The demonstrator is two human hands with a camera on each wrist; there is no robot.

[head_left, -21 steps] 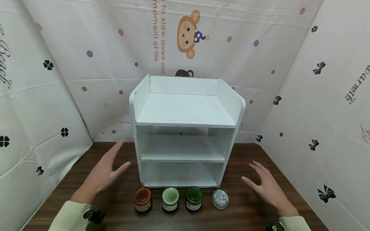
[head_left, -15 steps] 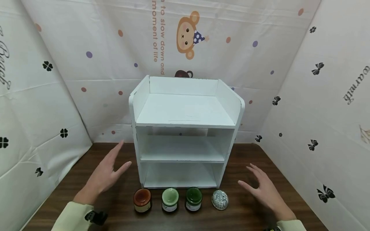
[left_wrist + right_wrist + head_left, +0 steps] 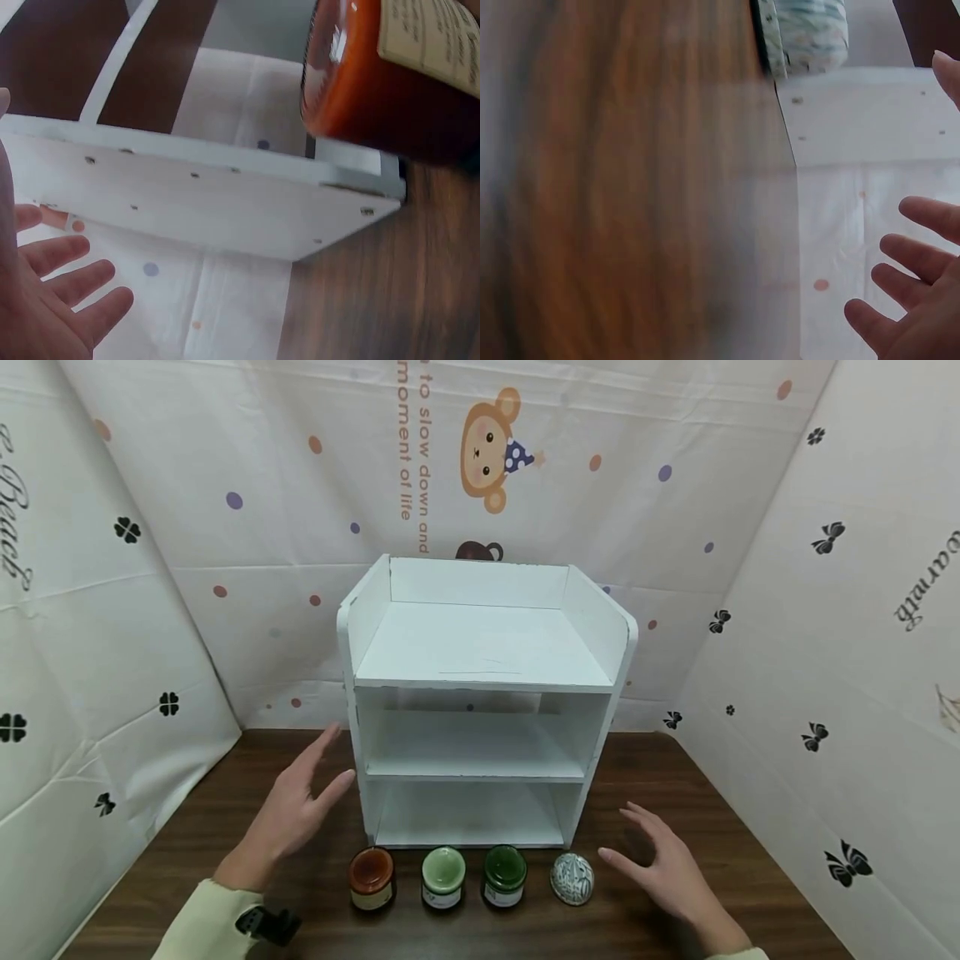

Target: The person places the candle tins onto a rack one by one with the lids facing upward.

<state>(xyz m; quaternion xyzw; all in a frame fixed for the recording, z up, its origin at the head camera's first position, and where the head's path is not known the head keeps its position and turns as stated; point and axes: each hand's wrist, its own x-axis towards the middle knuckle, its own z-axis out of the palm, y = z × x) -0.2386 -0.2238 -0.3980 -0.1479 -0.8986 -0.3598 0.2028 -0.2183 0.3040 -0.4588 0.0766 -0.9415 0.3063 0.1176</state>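
Observation:
A white two-tier shelf (image 3: 480, 683) stands upright at the middle of the table. In a row before it are an orange-brown jar (image 3: 371, 878), a light green jar (image 3: 442, 877), a dark green jar (image 3: 504, 877) and a round patterned tin (image 3: 572, 879). My left hand (image 3: 288, 814), fingers spread and holding nothing, hovers by the shelf's left side, behind and left of the orange-brown jar. To the right of the tin, my right hand (image 3: 663, 868) is apart from it with loosely extended fingers. The left wrist view shows the orange-brown jar (image 3: 390, 75) close up.
Dark wooden table (image 3: 675, 793) lies under everything. White printed cloth (image 3: 285, 527) hangs behind and along both sides. A dark band (image 3: 266, 927) is worn on the left wrist.
My left hand has moved right, closer to the shelf's side. My right hand has moved left and towards me, nearer the tin. The jars and shelf stay put.

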